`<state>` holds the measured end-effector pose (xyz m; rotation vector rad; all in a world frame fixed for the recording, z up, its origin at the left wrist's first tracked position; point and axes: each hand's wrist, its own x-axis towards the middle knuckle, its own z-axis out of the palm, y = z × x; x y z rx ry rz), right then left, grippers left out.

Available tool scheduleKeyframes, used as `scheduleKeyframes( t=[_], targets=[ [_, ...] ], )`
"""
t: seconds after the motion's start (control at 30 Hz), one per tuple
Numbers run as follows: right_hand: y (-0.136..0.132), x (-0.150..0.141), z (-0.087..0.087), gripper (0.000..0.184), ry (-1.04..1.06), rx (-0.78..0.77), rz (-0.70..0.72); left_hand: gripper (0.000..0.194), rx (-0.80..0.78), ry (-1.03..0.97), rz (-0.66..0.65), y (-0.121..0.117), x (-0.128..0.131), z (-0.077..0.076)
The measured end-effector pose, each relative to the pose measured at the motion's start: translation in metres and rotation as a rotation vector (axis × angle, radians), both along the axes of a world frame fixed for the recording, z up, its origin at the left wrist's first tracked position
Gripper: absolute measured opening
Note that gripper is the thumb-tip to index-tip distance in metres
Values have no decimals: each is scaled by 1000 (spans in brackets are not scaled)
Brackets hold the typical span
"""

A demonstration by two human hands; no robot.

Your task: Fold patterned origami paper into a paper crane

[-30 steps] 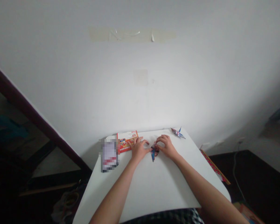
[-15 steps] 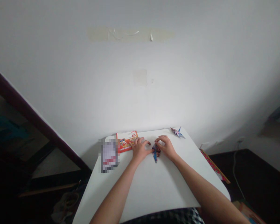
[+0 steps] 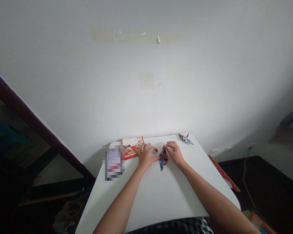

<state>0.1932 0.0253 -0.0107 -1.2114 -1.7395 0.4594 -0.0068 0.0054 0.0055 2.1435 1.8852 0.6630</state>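
A small folded piece of patterned paper (image 3: pixel 163 160), blue on its left part and reddish-brown on its right, lies on the white table between my hands. My right hand (image 3: pixel 175 152) pinches its upper end with thumb and fingertips. With fingers spread, my left hand (image 3: pixel 146 156) rests flat, its thumb touching the paper's left edge. The other left fingertips lie at the edge of a red and white printed booklet or pack (image 3: pixel 130 152). Farther back on the right sits a folded paper crane (image 3: pixel 186 138) in similar blue and reddish colours.
The white table (image 3: pixel 161 201) stands against a pale wall. A pixelated flat object (image 3: pixel 114 162) lies at its left side. Past the right edge, a colourful patterned strip (image 3: pixel 223 172) leans low down. A dark red frame (image 3: pixel 39 120) slants along the left.
The folded paper has shifted slightly right and turned a little under my fingers. My right fingers have closed in on its upper end; my left hand has barely moved.
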Motion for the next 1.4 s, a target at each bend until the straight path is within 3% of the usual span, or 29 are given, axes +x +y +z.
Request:
scheduleKeyframes(
  t=[0.23, 0.53, 0.7, 1.4],
  targets=[
    [5, 7, -5, 45, 1, 7, 38, 33, 20, 0, 11, -2, 1, 2],
    [7, 11, -11, 9, -148, 20, 80, 17, 75, -61, 18, -1, 1, -1],
    [11, 12, -16, 9, -179, 19, 63, 3, 69, -99, 3, 3, -1, -4],
    [9, 11, -14, 8, -202, 3, 77, 4, 84, -87, -21, 1, -1, 0]
  ],
)
